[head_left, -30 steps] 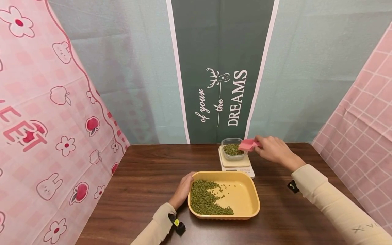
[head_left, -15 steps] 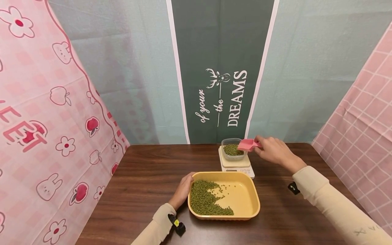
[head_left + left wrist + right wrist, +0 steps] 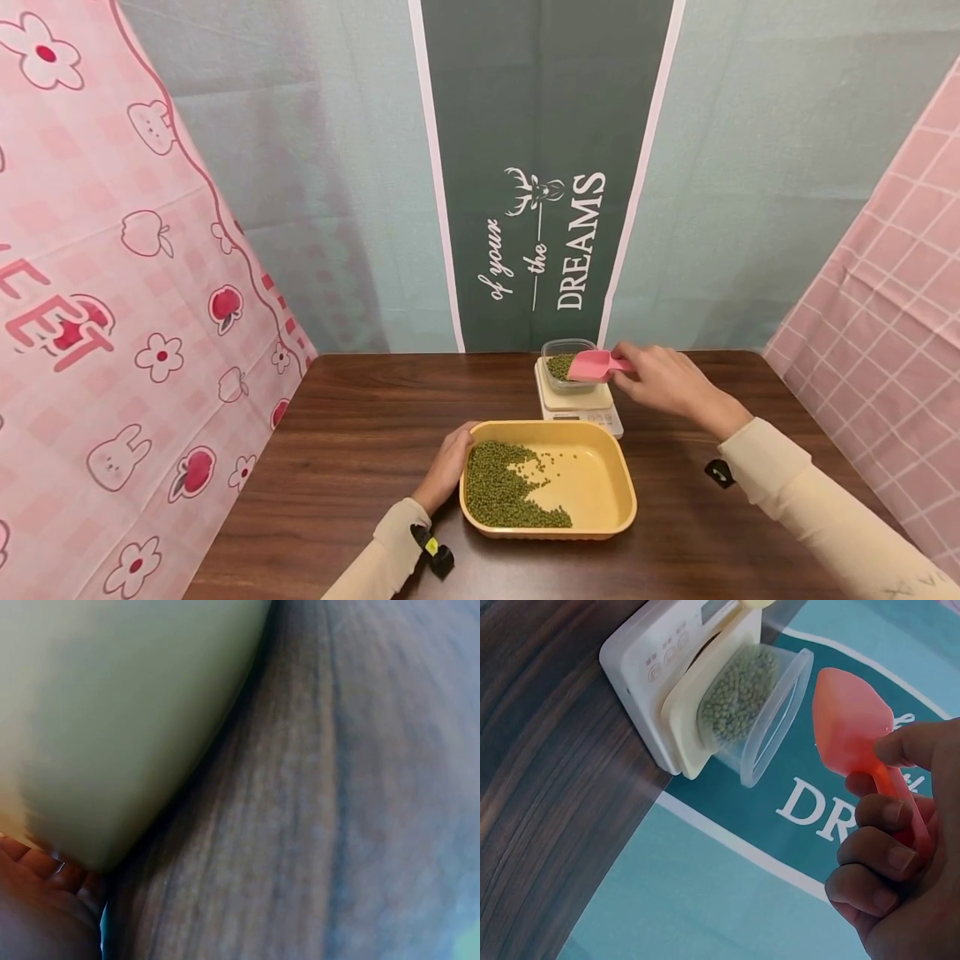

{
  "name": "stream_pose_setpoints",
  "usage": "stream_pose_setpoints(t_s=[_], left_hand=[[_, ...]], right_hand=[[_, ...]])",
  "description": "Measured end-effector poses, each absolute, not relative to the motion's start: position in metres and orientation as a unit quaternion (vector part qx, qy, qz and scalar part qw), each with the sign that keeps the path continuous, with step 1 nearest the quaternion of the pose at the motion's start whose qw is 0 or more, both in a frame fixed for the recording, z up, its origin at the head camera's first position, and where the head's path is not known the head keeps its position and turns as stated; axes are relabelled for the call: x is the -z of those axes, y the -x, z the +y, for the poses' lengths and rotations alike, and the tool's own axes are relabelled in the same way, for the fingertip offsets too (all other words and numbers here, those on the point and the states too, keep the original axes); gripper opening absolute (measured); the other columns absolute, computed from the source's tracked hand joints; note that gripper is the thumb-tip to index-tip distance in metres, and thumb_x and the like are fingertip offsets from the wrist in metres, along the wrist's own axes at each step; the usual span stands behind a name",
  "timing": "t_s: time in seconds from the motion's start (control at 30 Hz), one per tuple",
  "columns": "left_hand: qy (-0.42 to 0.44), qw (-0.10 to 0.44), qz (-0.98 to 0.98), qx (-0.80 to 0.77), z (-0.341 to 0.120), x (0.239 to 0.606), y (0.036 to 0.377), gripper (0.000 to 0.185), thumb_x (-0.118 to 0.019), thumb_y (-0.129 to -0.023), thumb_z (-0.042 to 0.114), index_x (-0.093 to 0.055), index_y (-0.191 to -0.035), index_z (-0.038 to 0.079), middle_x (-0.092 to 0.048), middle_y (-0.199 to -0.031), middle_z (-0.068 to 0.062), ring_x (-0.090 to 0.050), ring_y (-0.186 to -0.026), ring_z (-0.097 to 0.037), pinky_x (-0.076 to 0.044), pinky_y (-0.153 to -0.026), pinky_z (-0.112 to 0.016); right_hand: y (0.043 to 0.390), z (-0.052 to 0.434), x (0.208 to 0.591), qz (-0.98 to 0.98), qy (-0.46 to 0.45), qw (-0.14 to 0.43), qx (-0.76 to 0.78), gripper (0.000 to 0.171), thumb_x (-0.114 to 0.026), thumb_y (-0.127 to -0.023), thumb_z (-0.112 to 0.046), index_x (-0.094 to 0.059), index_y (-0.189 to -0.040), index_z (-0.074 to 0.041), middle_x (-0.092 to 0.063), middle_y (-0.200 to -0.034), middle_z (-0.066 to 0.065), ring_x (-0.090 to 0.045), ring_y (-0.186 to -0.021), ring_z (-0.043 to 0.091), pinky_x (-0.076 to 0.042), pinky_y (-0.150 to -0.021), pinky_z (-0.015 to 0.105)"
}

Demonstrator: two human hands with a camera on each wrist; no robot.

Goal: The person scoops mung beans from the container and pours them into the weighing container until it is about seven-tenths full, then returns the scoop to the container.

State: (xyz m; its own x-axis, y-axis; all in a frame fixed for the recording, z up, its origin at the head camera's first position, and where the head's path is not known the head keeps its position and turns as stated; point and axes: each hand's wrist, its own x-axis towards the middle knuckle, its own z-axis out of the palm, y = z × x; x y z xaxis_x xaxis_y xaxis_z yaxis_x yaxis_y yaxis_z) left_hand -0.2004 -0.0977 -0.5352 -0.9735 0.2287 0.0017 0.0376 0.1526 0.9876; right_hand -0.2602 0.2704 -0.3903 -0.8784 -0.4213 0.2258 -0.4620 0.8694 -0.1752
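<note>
White lettering is running sideways up the dark green banner (image 3: 542,167) hanging behind the far edge of the table (image 3: 360,433): "of your — the — DREAMS", with a small deer-head emblem sitting above the line. The right wrist view is catching only "DR" of it. On the pink curtain (image 3: 97,275) at the left, red letters are showing partly, seemingly "EET". The scale's (image 3: 577,405) display is staying too small to read.

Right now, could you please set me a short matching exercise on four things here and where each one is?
Things:
1. pink scoop
2. clear container
3. yellow tray
4. white scale

Places:
A. under the clear container
B. held in the right hand
C. on the scale, holding green beans
D. touched by the left hand

Pairs: 1-B, 2-C, 3-D, 4-A
</note>
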Motion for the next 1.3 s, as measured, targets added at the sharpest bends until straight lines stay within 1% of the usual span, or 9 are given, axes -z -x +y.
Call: stream_pose_setpoints(t_s=[0.17,0.33,0.43,0.63,0.8,0.93,1.07,1.3], left_hand=[[-0.089,0.073,0.757,-0.643,-0.098,0.536,0.200,0.049,-0.032,-0.103,0.008,-0.065,-0.139,0.003,-0.069,-0.134,-0.017,-0.064,-0.117,-0.023,-0.050,-0.099,-0.032],[-0.089,0.073,0.757,-0.643,-0.098,0.536,0.200,0.049,-0.032,-0.103,0.007,-0.065,-0.139,0.003,-0.069,-0.133,-0.017,-0.064,-0.115,-0.022,-0.051,-0.098,-0.031],[-0.089,0.072,0.756,-0.645,-0.098,0.536,0.200,0.049,-0.032,-0.103,0.007,-0.065,-0.139,0.003,-0.069,-0.133,-0.018,-0.064,-0.114,-0.021,-0.051,-0.097,-0.030],[-0.086,0.074,0.754,-0.647,-0.097,0.536,0.200,0.049,-0.031,-0.103,0.008,-0.065,-0.139,0.003,-0.069,-0.132,-0.019,-0.064,-0.112,-0.021,-0.051,-0.095,-0.029],[-0.086,0.076,0.752,-0.649,-0.097,0.535,0.199,0.050,-0.032,-0.103,0.008,-0.064,-0.140,0.002,-0.069,-0.133,-0.018,-0.065,-0.113,-0.021,-0.052,-0.095,-0.030],[-0.087,0.075,0.752,-0.649,-0.097,0.536,0.200,0.049,-0.032,-0.103,0.007,-0.064,-0.140,0.002,-0.069,-0.133,-0.019,-0.064,-0.113,-0.021,-0.051,-0.096,-0.030],[-0.087,0.071,0.753,-0.648,-0.097,0.535,0.200,0.049,-0.031,-0.105,0.008,-0.064,-0.140,0.002,-0.069,-0.134,-0.018,-0.064,-0.116,-0.022,-0.051,-0.098,-0.030],[-0.087,0.074,0.750,-0.651,-0.097,0.536,0.200,0.049,-0.031,-0.105,0.008,-0.064,-0.141,0.003,-0.068,-0.135,-0.019,-0.064,-0.117,-0.024,-0.050,-0.099,-0.030]], right_hand=[[0.252,0.266,0.389,-0.962,-0.237,0.084,-0.110,0.025,-0.071,-0.096,-0.026,-0.067,-0.115,-0.010,-0.045,-0.063,-0.005,-0.042,-0.056,0.011,-0.030,-0.049,0.030],[0.243,0.263,0.388,-0.957,-0.256,0.098,-0.098,0.024,-0.071,-0.095,-0.025,-0.069,-0.114,-0.012,-0.048,-0.066,-0.007,-0.041,-0.057,0.010,-0.029,-0.051,0.030],[0.239,0.262,0.388,-0.954,-0.264,0.111,-0.088,0.021,-0.072,-0.093,-0.025,-0.070,-0.110,-0.015,-0.047,-0.065,-0.009,-0.040,-0.056,0.010,-0.029,-0.050,0.030],[0.229,0.259,0.390,-0.950,-0.275,0.127,-0.076,0.013,-0.073,-0.090,-0.026,-0.066,-0.099,-0.021,-0.039,-0.062,-0.012,-0.035,-0.053,0.008,-0.025,-0.047,0.029],[0.219,0.256,0.394,-0.942,-0.295,0.140,-0.078,0.013,-0.074,-0.086,-0.025,-0.063,-0.093,-0.022,-0.032,-0.061,-0.014,-0.029,-0.051,0.005,-0.020,-0.047,0.027],[0.211,0.256,0.399,-0.939,-0.304,0.143,-0.080,0.014,-0.076,-0.085,-0.024,-0.066,-0.094,-0.023,-0.038,-0.061,-0.017,-0.030,-0.051,0.004,-0.023,-0.047,0.026],[0.205,0.255,0.405,-0.935,-0.312,0.142,-0.084,0.016,-0.078,-0.085,-0.025,-0.069,-0.098,-0.023,-0.046,-0.062,-0.017,-0.032,-0.051,0.003,-0.027,-0.047,0.025],[0.196,0.252,0.414,-0.936,-0.315,0.131,-0.090,0.016,-0.078,-0.084,-0.024,-0.069,-0.097,-0.025,-0.038,-0.059,-0.019,-0.029,-0.049,0.001,-0.025,-0.046,0.024]])
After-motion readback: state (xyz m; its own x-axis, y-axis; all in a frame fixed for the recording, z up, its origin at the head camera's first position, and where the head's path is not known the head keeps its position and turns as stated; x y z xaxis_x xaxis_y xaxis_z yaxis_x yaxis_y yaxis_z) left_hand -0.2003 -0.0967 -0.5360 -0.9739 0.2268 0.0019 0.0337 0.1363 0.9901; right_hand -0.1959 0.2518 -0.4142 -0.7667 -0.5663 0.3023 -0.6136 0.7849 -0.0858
